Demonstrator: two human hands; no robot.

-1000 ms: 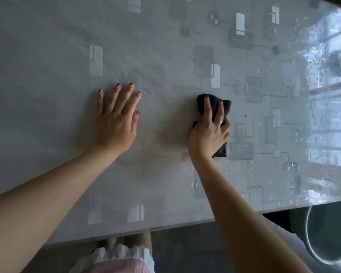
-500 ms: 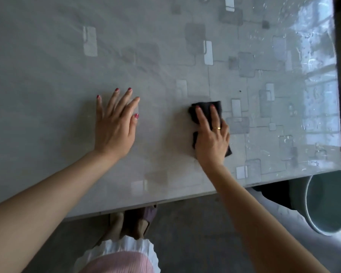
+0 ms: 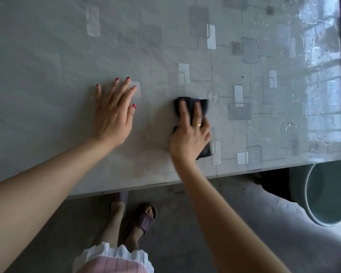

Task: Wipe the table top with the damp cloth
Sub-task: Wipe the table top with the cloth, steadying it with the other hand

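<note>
Closest to the camera there's a bit of pink ribbed clothing with a white frilly hem [image 3: 114, 255], and just past it two feet in dark purple slippers [image 3: 140, 219] on a grey concrete floor [image 3: 185, 223]. Off to the right on the floor sits a round bucket [image 3: 331, 196], pale teal inside, tucked right at the corner of the table, with something dark beside it under the edge that I can't make out.

Then comes the table top [image 3: 47, 95], covered in a shiny grey plastic sheet printed with little squares and rectangles. The right end looks wet and glary, lots of droplets and streaks catching window light.

The right hand [image 3: 189, 134] is flat on a dark cloth [image 3: 203, 107], not far in from the near edge and right of the middle. Fingers are mostly straight and laid over the cloth, pressing it down onto the surface rather than bunching it; there's a gold ring on one finger. Cloth pokes out past the fingertips and also by the heel of the hand, on its right side.

The left hand [image 3: 114, 113] is further left, well apart from the cloth, palm down on the bare table with fingers spread and straight, red nail polish showing. It's holding nothing, just resting there.
</note>
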